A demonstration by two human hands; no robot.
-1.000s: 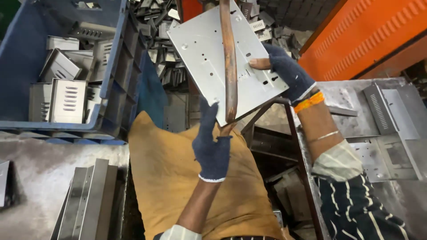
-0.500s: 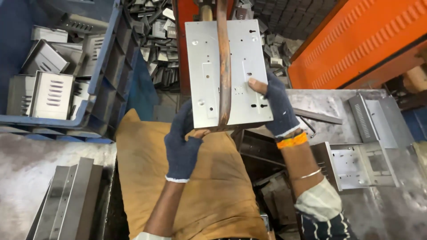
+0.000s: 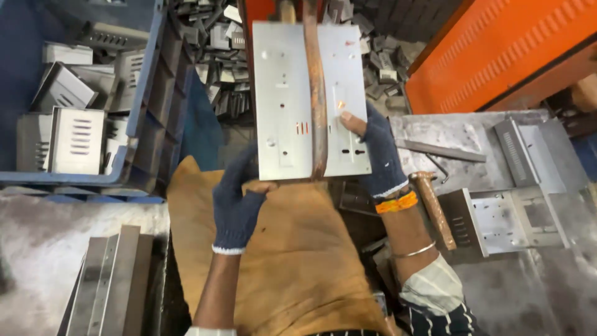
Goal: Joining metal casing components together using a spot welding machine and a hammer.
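I hold a flat metal plate (image 3: 286, 106) upright in front of me, its punched holes and slots facing me, just behind a rusty vertical bar (image 3: 317, 93) that crosses its middle. My left hand (image 3: 236, 202), in a dark blue glove, is closed on the plate's lower left corner. My right hand (image 3: 376, 152), gloved the same, grips the right edge, bare thumb tip pressed on the plate's face. Below lies a tan cloth (image 3: 298, 261) over my lap. A hammer (image 3: 432, 202) rests on the bench (image 3: 547, 280) to my right, near a bent metal bracket (image 3: 504, 221). A blue crate (image 3: 143, 112) of metal parts sits to my left.
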